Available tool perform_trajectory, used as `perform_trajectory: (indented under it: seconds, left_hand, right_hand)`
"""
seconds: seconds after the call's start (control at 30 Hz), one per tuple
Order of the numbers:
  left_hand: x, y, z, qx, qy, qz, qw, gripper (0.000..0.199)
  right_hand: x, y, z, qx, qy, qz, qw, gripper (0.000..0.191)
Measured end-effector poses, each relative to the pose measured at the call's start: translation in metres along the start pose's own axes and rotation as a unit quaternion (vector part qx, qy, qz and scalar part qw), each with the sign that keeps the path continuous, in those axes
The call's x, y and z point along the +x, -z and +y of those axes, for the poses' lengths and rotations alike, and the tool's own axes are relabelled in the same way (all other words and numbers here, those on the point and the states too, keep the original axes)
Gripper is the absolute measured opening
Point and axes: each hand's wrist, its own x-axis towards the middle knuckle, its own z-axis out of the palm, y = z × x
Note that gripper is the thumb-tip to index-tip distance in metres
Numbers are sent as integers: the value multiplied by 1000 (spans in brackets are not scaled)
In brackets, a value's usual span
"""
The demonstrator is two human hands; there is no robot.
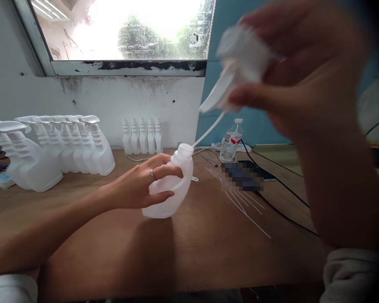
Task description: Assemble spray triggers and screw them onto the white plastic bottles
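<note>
A translucent white bottle with an open neck leans slightly to the right on the wooden table. My left hand, with a ring on one finger, is wrapped round its upper body. Above and to the right, my right hand grips a white spray trigger head, somewhat blurred. A thin white tube hangs from the head, slanting down to the left. Its lower end is at the rim of the bottle's mouth; whether it is inside cannot be made out.
White spray bottles stand in rows at the left. Several slim white bottles line the back wall. A clear water bottle, a dark phone-like slab, loose thin white tubes and black cables lie or stand at the right.
</note>
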Motion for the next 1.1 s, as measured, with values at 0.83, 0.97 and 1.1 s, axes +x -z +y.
perform_trajectory:
  seconds: [0.83, 0.97, 1.1]
  left_hand:
    - [-5, 6, -22, -23, -72, 210, 975, 48]
    - [27, 37, -9, 13, -6, 326, 945, 34]
    - [61, 50, 0, 28, 32, 231, 972, 31]
  right_hand:
    - [-49, -73, 61, 48, -105, -79, 990, 36]
    - [-57, -85, 69, 203, -145, -84, 965, 37]
    - [-59, -87, 71, 245, -140, -83, 956, 39]
